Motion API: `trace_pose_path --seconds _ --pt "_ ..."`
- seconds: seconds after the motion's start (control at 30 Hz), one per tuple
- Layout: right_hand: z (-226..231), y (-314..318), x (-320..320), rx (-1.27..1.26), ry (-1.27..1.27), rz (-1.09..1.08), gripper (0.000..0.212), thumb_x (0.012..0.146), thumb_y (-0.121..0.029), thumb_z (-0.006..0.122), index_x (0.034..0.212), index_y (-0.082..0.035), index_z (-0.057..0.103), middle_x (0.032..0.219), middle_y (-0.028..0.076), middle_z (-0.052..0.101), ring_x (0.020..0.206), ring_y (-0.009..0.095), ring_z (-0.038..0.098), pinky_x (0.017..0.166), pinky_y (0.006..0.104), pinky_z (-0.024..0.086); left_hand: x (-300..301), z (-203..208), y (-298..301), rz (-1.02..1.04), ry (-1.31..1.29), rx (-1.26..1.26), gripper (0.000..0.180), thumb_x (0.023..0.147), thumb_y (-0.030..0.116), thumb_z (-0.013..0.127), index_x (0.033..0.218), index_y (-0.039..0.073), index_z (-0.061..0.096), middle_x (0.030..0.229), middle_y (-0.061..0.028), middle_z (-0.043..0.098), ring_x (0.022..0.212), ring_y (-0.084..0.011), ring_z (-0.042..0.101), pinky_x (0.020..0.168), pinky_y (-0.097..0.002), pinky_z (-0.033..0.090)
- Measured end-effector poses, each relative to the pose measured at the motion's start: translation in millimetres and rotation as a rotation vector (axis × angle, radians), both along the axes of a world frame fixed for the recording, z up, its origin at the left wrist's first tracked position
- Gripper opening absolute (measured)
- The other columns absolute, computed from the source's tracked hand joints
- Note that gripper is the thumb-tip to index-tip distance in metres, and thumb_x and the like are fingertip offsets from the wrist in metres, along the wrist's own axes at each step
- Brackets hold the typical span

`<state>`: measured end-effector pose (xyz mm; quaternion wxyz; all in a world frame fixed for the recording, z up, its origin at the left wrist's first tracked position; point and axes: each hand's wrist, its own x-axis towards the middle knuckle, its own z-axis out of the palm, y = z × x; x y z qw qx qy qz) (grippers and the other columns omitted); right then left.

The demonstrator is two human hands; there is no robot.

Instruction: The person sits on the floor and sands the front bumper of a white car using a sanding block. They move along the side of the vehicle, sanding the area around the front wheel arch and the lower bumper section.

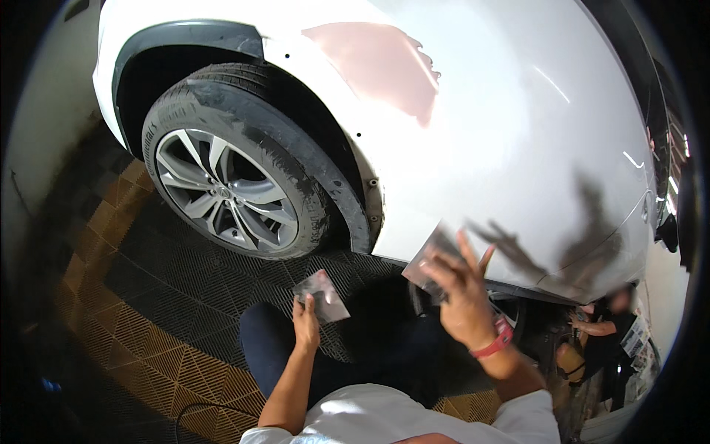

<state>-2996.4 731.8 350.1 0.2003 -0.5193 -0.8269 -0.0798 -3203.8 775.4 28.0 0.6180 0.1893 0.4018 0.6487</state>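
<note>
My left hand pinches a thin, square putty spreader, greyish with pink smears, low in front of the car. Higher up and to the right, my right hand is slightly blurred, with a red band at its wrist. It grips a second flat, square spreader, its thumb and some fingers spread; part of that spreader is behind the fingers. Both hands are apart from the white car body. A pink filler patch with a ragged right edge covers the panel beside the wheel arch.
The front wheel and loose dark arch trim stand ahead on the left. Black and tan grid tiles cover the floor. A cable lies at lower left. Another person is at the far right, beside the car.
</note>
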Motion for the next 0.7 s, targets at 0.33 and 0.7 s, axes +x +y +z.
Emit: trace_pose_path --seconds 0.33,0.7 --pt "-141.0 -26.4 5.8 -0.227 -0.113 0.262 0.034 0.087 -0.012 0.067 0.115 -0.028 0.075 0.136 0.004 0.056 0.140 0.036 0.042 0.115 0.0784 0.015 18.4 118.7 -38.8 -0.171 0.423 0.124 0.056 0.111 0.041 0.044 0.145 -0.004 0.047 0.137 -0.0160 0.058 0.124 -0.0223 0.053 0.109 -0.0332 0.039" --pt "-129.5 -1.4 28.5 -0.041 0.117 0.443 0.064 0.090 0.002 0.057 0.151 -0.005 0.035 0.140 0.038 0.046 0.127 0.053 0.055 0.089 0.0447 0.060 46.6 135.7 -25.4 -0.015 -0.173 0.056 0.033 0.108 0.022 0.053 0.135 0.004 0.055 0.122 -0.0073 0.066 0.107 -0.0192 0.065 0.095 -0.0346 0.054"
